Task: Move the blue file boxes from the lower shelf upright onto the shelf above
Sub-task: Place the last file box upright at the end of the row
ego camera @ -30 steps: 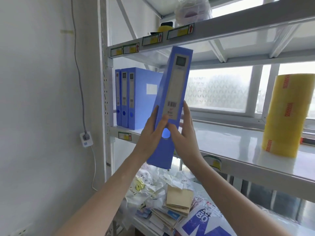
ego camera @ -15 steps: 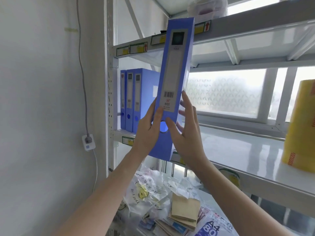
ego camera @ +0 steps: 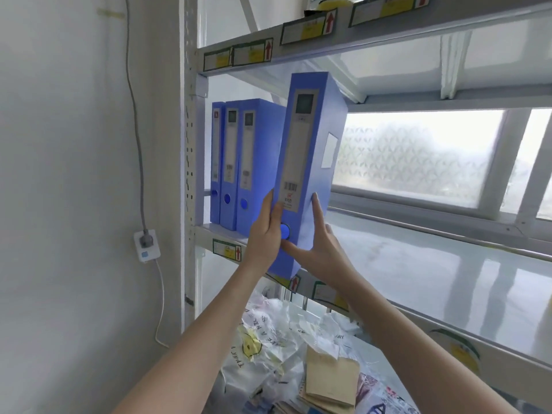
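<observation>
A blue file box [ego camera: 310,150] stands nearly upright, leaning slightly right, its lower end at the front edge of the white middle shelf [ego camera: 418,264]. My left hand [ego camera: 264,234] grips its left side low down, thumb on the spine. My right hand [ego camera: 319,246] holds its right side, thumb under the round finger hole. Three more blue file boxes [ego camera: 236,162] stand upright at the shelf's left end, just left of the held box.
The grey upright post [ego camera: 189,144] bounds the shelf on the left. An upper shelf [ego camera: 373,34] with yellow labels hangs close above the box top. Below, the lower shelf holds plastic bags [ego camera: 268,348], brown envelopes [ego camera: 331,375] and papers. A wall socket [ego camera: 146,243] with cable sits left.
The held box has come down from in front of the upper shelf's edge and gone in under it, toward the three standing boxes. Both hands keep their hold.
</observation>
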